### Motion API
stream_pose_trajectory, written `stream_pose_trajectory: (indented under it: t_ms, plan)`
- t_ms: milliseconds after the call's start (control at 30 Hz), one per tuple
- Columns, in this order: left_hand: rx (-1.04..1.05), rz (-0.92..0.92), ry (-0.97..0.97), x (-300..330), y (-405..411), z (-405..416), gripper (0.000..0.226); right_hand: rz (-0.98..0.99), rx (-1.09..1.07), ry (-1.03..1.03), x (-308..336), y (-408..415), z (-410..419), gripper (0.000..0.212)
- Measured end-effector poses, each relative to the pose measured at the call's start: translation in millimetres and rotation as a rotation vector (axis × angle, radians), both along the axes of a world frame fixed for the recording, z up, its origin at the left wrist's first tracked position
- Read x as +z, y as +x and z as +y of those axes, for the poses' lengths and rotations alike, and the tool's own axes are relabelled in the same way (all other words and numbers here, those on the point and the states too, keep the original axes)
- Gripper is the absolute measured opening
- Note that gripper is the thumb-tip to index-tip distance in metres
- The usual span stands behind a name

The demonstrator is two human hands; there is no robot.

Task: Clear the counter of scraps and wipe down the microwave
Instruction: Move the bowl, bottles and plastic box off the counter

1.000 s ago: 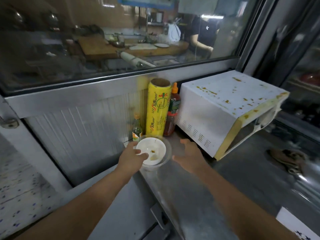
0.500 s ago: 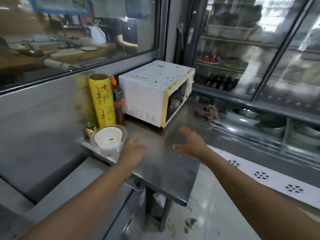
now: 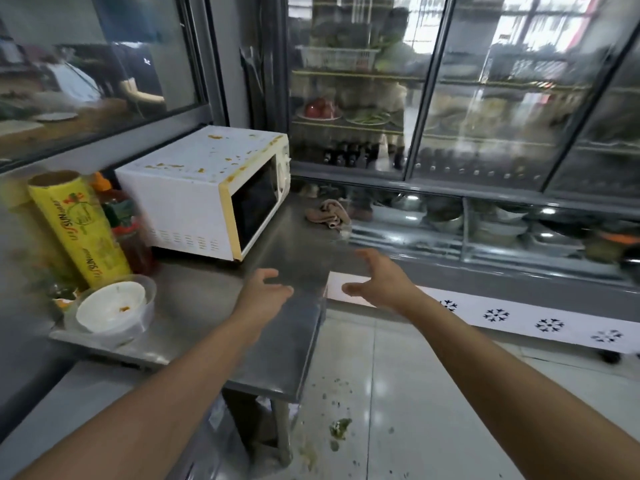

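Microwave (image 3: 204,188) front and centre, and it is filthy: a white box with a yellowed front edge, orange-brown spatter dotted across its top and smeared along the upper rim of the door. It sits at the back of the steel surface (image 3: 284,341), door closed, dark window facing right. By my reading the wiping has not begun; those stains look fully intact.

Both hands are out over the surface and holding nothing. Left hand (image 3: 265,292) hovers above the bare steel in front of the microwave, fingers loosely spread and relaxed. Right hand (image 3: 379,282) is beyond the surface's right edge, over the floor, fingers splayed and empty too.

Scraps? The steel in front of the microwave looks largely clear, though blur hides anything small. On the left corner a white bowl (image 3: 110,306) with an orange smear sits inside a clear container (image 3: 147,308), just in front of a yellow roll of wrap (image 3: 83,230) and a red sauce bottle (image 3: 130,233). Green bits lie scattered on the floor tiles (image 3: 341,427) beside the surface's leg.

Watch that crumpled rag (image 3: 327,213), lying on the surface to the right of the microwave, well ahead of both hands. I would judge it the likely tool for the wipe-down, and it is untouched. So: counter mostly dealt with, microwave all to do.
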State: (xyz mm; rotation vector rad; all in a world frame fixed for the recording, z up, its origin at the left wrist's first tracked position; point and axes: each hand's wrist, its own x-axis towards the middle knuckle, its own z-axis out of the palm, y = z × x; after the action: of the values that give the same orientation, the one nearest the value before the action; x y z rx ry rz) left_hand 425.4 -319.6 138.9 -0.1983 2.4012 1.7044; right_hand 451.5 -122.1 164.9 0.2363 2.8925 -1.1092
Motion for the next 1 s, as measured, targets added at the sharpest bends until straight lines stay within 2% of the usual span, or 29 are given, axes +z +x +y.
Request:
stream_pose_trajectory:
  t_ms: [200, 467, 767, 1000]
  plan:
    - [0.000, 0.022, -0.020, 5, -28, 78, 0.048, 0.031, 0.018, -0.031, -4, -20, 77, 0.071]
    - [0.122, 0.020, -0.055, 11, -66, 182, 0.046, 0.025, 0.149, -0.065, -7, -71, 189, 0.072]
    - [0.246, -0.002, -0.074, 7, -104, 233, 0.044, 0.027, 0.221, -0.090, -18, -131, 255, 0.068]
    - [0.286, 0.006, -0.037, -9, -169, 253, 0.047, 0.023, 0.269, -0.067, -31, -200, 275, 0.070]
